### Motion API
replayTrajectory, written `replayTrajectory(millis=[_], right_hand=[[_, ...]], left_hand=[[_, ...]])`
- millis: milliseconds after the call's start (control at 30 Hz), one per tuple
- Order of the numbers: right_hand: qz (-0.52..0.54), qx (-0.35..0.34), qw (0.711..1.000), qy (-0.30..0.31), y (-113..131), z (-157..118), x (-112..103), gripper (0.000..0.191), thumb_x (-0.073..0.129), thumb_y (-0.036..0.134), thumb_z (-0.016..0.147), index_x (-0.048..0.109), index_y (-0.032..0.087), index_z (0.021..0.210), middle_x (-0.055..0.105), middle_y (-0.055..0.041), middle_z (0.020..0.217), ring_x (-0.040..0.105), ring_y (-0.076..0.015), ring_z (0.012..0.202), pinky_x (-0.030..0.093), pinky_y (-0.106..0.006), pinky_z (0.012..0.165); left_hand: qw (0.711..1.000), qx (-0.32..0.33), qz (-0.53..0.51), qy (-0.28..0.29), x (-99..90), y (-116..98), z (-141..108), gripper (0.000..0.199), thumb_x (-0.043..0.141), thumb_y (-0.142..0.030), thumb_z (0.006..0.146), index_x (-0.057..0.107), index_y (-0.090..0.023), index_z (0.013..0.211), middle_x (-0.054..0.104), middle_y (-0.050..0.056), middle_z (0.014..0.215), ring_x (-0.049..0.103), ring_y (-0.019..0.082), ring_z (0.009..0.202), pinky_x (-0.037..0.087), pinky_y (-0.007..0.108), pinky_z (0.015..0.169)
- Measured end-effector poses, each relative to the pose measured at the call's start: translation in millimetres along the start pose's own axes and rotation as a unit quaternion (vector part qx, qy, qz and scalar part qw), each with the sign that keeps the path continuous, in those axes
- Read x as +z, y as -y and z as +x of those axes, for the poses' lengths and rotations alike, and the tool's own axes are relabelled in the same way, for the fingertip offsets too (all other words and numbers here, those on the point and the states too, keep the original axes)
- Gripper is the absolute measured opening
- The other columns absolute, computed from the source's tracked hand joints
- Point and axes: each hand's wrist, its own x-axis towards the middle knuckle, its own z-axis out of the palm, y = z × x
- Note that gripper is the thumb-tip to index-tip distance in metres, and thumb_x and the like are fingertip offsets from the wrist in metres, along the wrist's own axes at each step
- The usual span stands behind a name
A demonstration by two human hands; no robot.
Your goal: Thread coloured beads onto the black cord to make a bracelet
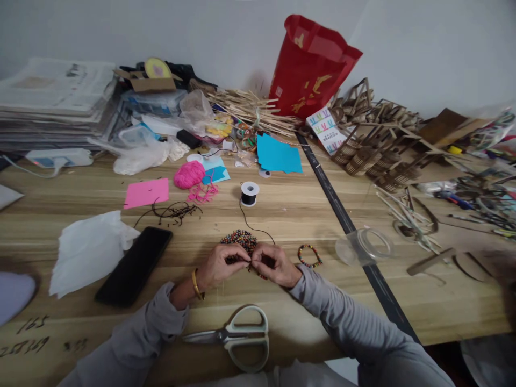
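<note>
My left hand (pixel 226 262) and my right hand (pixel 276 264) meet fingertip to fingertip over the table, both closed in a pinch. Between the fingertips a thin dark cord just shows; its ends are too small to follow. A few coloured beads peek out beneath my right hand. Right behind the hands lies a pile of multicoloured beads (pixel 241 236), partly covered by my left hand. Beyond it stands a white spool of black cord (pixel 249 196), its loose end trailing toward my right hand. A finished-looking beaded bracelet (pixel 310 257) rests to the right.
Scissors (pixel 242 337) lie in front of me. A black phone (pixel 135 266) and white tissue (pixel 89 250) are at left, near cord scraps (pixel 175 213) and pink yarn (pixel 189 174). A clear plastic container (pixel 350 247) sits right; woven baskets (pixel 377 156) and a red bag (pixel 308 70) stand behind.
</note>
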Motion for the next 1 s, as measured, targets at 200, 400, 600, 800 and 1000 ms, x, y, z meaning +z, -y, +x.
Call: replayTrajectory(millis=[200,400,600,800,1000], right_hand=[[-0.025,-0.017,0.999,-0.012,1.7,0.4,0.9,0.024,0.054,0.035,0.089,0.057,0.014,0.077,0.056,-0.0042,0.069,0.050,-0.0124,0.063,0.041,-0.024,0.060],[-0.013,-0.008,1.000,-0.008,-1.8,-0.5,0.8,0.023,0.058,0.035,0.088,0.060,0.014,0.078,0.057,-0.0050,0.070,0.051,-0.0118,0.063,0.042,-0.024,0.059],[0.041,0.045,0.998,-0.022,-6.6,-2.7,3.7,0.028,0.065,0.041,0.082,0.058,0.014,0.080,0.054,-0.0010,0.068,0.047,-0.0082,0.056,0.039,-0.020,0.051],[0.063,0.067,0.996,-0.022,-9.0,-3.6,5.8,0.033,0.067,0.046,0.080,0.056,0.014,0.076,0.052,0.0006,0.064,0.044,-0.0071,0.051,0.036,-0.019,0.046],[0.061,0.058,0.996,-0.033,-9.7,-3.8,5.2,0.030,0.064,0.043,0.083,0.057,0.014,0.078,0.054,-0.0004,0.064,0.046,-0.0084,0.054,0.038,-0.020,0.049]], left_hand=[[1.000,0.024,-0.006,-0.006,-1.4,-1.0,2.1,0.009,0.069,-0.022,0.077,0.073,-0.014,0.074,0.072,0.008,0.077,0.066,0.016,0.072,0.052,0.025,0.069],[0.999,-0.028,-0.020,-0.018,1.6,0.1,-0.7,0.006,0.069,-0.018,0.073,0.071,-0.012,0.076,0.072,0.006,0.074,0.065,0.015,0.069,0.051,0.023,0.066],[0.996,-0.074,-0.050,-0.023,1.9,-1.8,-0.7,0.011,0.072,-0.022,0.071,0.068,-0.012,0.072,0.071,0.005,0.071,0.063,0.013,0.065,0.050,0.021,0.062],[0.993,-0.086,-0.073,-0.017,0.4,-1.8,-0.4,0.015,0.074,-0.026,0.070,0.069,-0.011,0.072,0.071,0.006,0.070,0.064,0.014,0.064,0.051,0.022,0.063],[0.996,-0.064,-0.062,-0.024,0.1,1.2,-1.8,0.013,0.073,-0.025,0.071,0.071,-0.012,0.073,0.072,0.007,0.074,0.065,0.015,0.068,0.051,0.024,0.065]])
